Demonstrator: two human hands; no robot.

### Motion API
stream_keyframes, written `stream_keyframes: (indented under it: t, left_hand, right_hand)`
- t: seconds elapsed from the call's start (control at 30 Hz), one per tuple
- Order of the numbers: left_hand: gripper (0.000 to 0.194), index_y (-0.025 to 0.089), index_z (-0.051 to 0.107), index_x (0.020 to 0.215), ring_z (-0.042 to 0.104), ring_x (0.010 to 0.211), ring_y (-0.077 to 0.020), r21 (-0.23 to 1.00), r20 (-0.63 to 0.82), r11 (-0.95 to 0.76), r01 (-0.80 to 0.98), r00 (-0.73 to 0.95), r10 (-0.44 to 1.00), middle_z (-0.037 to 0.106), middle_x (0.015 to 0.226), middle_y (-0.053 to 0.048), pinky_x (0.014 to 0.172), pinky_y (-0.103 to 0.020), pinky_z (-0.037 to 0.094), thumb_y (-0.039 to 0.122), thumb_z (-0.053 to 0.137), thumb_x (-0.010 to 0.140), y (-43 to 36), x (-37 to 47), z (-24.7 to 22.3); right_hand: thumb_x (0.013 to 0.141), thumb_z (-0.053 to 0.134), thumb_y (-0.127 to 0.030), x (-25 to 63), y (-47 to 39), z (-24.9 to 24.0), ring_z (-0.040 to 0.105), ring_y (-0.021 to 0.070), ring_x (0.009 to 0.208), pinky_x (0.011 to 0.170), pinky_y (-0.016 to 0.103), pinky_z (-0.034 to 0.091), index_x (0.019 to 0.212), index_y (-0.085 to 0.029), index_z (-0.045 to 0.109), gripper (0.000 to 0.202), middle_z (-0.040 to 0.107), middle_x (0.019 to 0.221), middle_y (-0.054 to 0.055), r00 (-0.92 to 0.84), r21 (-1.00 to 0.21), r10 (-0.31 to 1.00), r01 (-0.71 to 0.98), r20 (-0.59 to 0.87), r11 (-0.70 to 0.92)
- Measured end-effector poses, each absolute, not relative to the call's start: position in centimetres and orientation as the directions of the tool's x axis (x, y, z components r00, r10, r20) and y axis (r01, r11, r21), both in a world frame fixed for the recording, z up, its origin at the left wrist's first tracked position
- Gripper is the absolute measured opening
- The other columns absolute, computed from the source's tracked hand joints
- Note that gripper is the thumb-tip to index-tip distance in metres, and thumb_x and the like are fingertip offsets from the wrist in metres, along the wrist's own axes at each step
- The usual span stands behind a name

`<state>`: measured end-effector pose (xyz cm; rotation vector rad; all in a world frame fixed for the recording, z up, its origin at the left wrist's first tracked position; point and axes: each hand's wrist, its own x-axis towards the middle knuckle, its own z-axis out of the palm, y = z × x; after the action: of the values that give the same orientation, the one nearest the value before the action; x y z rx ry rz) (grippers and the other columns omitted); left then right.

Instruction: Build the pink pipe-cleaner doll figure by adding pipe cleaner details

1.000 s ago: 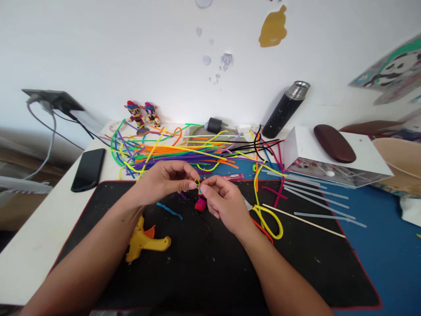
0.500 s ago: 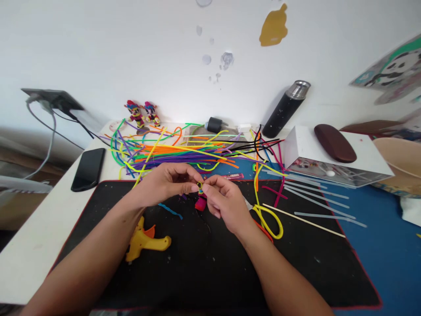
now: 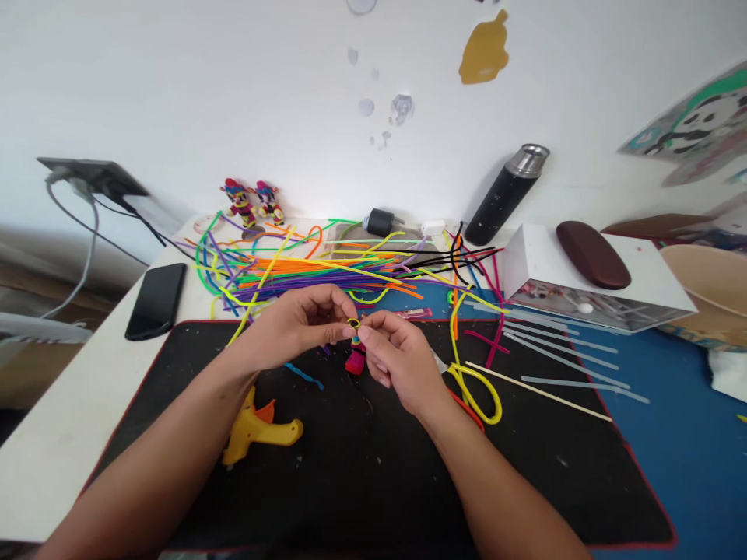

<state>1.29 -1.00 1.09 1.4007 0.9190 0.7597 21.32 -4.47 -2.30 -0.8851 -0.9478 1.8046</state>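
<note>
Over the black mat (image 3: 327,498), my left hand (image 3: 306,323) and my right hand (image 3: 402,358) meet with thumbs and forefingers pinched. Between their fingertips is a small pipe-cleaner figure (image 3: 355,361), with pink at the bottom, a bit of blue above and a thin yellow loop standing up at the top. My fingers hide part of it. Near my left forearm lies a yellow glue gun (image 3: 262,430) with an orange trigger. A short twisted blue pipe cleaner (image 3: 303,376) rests just below my left hand. Scissors (image 3: 496,404) with a yellow handle lie beside my right wrist.
Loose pipe cleaners (image 3: 327,278) pile up behind my hands. Two small figures (image 3: 238,201) stand by the wall. A phone (image 3: 156,301) lies left. At right are glue sticks (image 3: 572,359), a wooden stick (image 3: 540,391), a white box (image 3: 531,253) and a black thermos (image 3: 502,198).
The yellow loop at the fingertips now shows wider and more open. My left fingers have shifted very slightly; both hands stay in nearly the same place.
</note>
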Motion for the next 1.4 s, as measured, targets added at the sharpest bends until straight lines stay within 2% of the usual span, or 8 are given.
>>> stream_keyframes:
  t: [0.27, 0.47, 0.7, 0.93, 1.1, 1.4]
  left_hand:
    - [0.023, 0.016, 0.066, 0.095, 0.061, 0.068, -0.0109, 0.997, -0.070, 0.039, 0.073, 0.492, 0.868, 0.066, 0.076, 0.002, 0.062, -0.020, 0.048, 0.029, 0.084, 0.090, -1.5, 2.2, 1.4]
    - [0.022, 0.017, 0.066, 0.099, 0.063, 0.073, -0.0125, 0.994, -0.079, 0.025, 0.107, 0.537, 0.840, 0.068, 0.081, 0.001, 0.067, -0.022, 0.050, 0.030, 0.082, 0.091, -1.6, 2.0, 1.6]
    - [0.027, 0.018, 0.073, 0.096, 0.060, 0.073, -0.0140, 0.954, -0.123, -0.036, 0.297, 0.498, 0.858, 0.070, 0.082, 0.000, 0.067, -0.024, 0.050, 0.045, 0.076, 0.096, -1.3, 0.7, 2.2]
    - [0.029, 0.020, 0.076, 0.095, 0.061, 0.070, -0.0155, 0.850, -0.161, -0.138, 0.508, 0.500, 0.851, 0.073, 0.081, -0.001, 0.063, -0.025, 0.046, 0.048, 0.070, 0.098, -1.8, 0.5, 2.9]
    - [0.023, 0.020, 0.074, 0.089, 0.059, 0.068, -0.0146, 0.851, -0.163, -0.122, 0.510, 0.479, 0.863, 0.069, 0.077, 0.001, 0.062, -0.024, 0.045, 0.042, 0.070, 0.096, -1.7, 0.7, 2.8]
    - [0.023, 0.018, 0.071, 0.085, 0.055, 0.067, -0.0139, 0.910, -0.175, -0.010, 0.413, 0.407, 0.897, 0.067, 0.076, 0.000, 0.061, -0.025, 0.042, 0.040, 0.072, 0.092, -1.7, 1.4, 1.8]
  right_hand:
    - [0.087, 0.079, -0.047, 21.3, -4.4, -2.4, 0.031, 0.0049, 0.037, 0.035, 0.019, 0.025, 0.086, -0.020, 0.064, 0.031, 0.042, 0.051, -0.013, -0.334, -0.876, 0.926, -0.375, -0.178, -0.304]
    - [0.087, 0.076, -0.046, 21.3, -4.3, -2.4, 0.030, 0.0051, 0.035, 0.034, 0.020, 0.023, 0.086, -0.021, 0.062, 0.029, 0.042, 0.050, -0.013, -0.323, -0.888, 0.931, -0.360, -0.168, -0.285]
    - [0.091, 0.070, -0.038, 21.3, -4.5, -2.7, 0.036, 0.0069, 0.041, 0.041, 0.022, 0.027, 0.084, -0.021, 0.062, 0.020, 0.048, 0.056, -0.010, -0.265, -0.965, 0.957, -0.195, -0.118, -0.173]
    - [0.092, 0.065, -0.034, 21.2, -4.8, -2.8, 0.046, 0.0120, 0.053, 0.051, 0.026, 0.032, 0.086, -0.021, 0.064, 0.014, 0.052, 0.059, -0.006, -0.253, -0.997, 0.965, -0.021, -0.067, -0.074]
    - [0.092, 0.065, -0.034, 21.2, -4.8, -2.8, 0.045, 0.0125, 0.053, 0.052, 0.026, 0.033, 0.086, -0.022, 0.063, 0.014, 0.052, 0.060, -0.006, -0.241, -0.999, 0.970, 0.025, -0.038, -0.033]
    - [0.094, 0.062, -0.031, 21.2, -4.9, -2.9, 0.049, 0.0133, 0.053, 0.054, 0.027, 0.034, 0.085, -0.023, 0.063, 0.012, 0.053, 0.059, -0.006, -0.211, -0.986, 0.977, 0.155, 0.023, 0.057]
